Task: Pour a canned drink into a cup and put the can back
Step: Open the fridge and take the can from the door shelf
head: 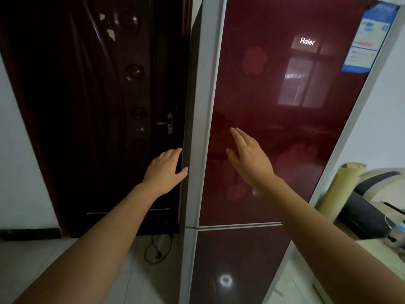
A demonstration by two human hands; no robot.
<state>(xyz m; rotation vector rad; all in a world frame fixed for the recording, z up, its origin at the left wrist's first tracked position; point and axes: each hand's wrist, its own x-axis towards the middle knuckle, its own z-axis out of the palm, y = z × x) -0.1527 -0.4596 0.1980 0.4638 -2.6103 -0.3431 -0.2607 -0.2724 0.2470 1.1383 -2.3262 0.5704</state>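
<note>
A tall fridge with a glossy dark red upper door (274,110) and grey frame fills the middle of the view; its doors are closed. My left hand (165,171) curls its fingers round the door's left edge, thumb on the grey frame. My right hand (249,156) is flat with straight fingers against or just off the red door face. No can or cup is visible.
A dark brown room door (92,106) with a brass handle stands left of the fridge. A black cable (157,246) lies on the tiled floor below it. On the right, a surface holds a dark bag (363,213) and a yellowish roll (339,189).
</note>
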